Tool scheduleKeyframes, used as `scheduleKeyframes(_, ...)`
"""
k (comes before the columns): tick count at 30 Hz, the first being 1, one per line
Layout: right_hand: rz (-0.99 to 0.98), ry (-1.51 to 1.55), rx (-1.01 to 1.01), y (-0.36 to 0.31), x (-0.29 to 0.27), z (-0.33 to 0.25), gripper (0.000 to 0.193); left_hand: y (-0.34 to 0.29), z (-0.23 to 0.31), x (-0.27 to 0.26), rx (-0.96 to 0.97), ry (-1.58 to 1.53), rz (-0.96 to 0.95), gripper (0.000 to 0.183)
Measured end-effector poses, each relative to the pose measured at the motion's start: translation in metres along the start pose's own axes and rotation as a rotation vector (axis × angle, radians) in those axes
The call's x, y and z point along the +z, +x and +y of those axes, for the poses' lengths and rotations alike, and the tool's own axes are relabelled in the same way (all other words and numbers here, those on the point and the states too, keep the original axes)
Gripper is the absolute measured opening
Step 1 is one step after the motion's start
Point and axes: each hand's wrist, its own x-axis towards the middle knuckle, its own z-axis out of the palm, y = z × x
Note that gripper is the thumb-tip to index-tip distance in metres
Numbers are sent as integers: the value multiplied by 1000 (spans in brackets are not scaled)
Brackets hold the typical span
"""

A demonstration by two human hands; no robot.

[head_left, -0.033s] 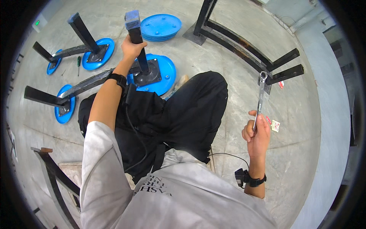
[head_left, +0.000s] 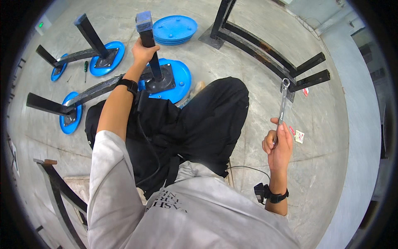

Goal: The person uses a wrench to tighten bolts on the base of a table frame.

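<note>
My left hand (head_left: 143, 53) is wrapped around an upright black square post (head_left: 155, 65) with a blue-grey cap. This post belongs to a metal frame whose mounting plate (head_left: 162, 82) rests on a round blue disc (head_left: 182, 79), seemingly an upturned stool seat. A crossbar (head_left: 98, 90) runs left from it to a second post on another blue disc (head_left: 66, 126). Off to the right, my right hand (head_left: 279, 145) grips a silver combination wrench (head_left: 283, 99) by its lower end. The wrench's ring end points up and away, apart from the frame.
A similar frame stands on blue discs (head_left: 114, 56) at far left, near a green-handled screwdriver (head_left: 86, 68). Stacked blue discs (head_left: 175, 28) lie ahead. Another black frame (head_left: 257, 46) stands far right, with small packets (head_left: 299, 136) on the floor. More black metal (head_left: 62, 193) is at lower left.
The wrench and my right hand have shifted very slightly left. My left hand stays on the post.
</note>
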Motion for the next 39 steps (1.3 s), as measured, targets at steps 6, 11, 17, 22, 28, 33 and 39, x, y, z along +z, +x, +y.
scheduleKeyframes(6,-3,-100,-128,2,-6,3,25,-2,-4,-10,-8,21,-53,49)
scheduleKeyframes(11,-19,-242,-177,15,8,9,26,-10,-4,-22,-26,16,-80,51)
scheduleKeyframes(17,-259,-293,52,66,34,31,22,-28,8,-37,-20,5,-67,45)
scheduleKeyframes(22,-374,-231,275,139,79,107,15,-38,-7,-30,49,-153,-73,37)
scheduleKeyframes(28,-345,-492,381,242,145,243,16,-35,2,-28,-67,-170,-68,31)
scheduleKeyframes(33,-248,-401,469,274,166,306,16,-46,-8,-5,-84,-342,2,21)
scheduleKeyframes(39,-267,-373,553,267,184,312,16,-49,-27,-12,-128,-366,-55,26)
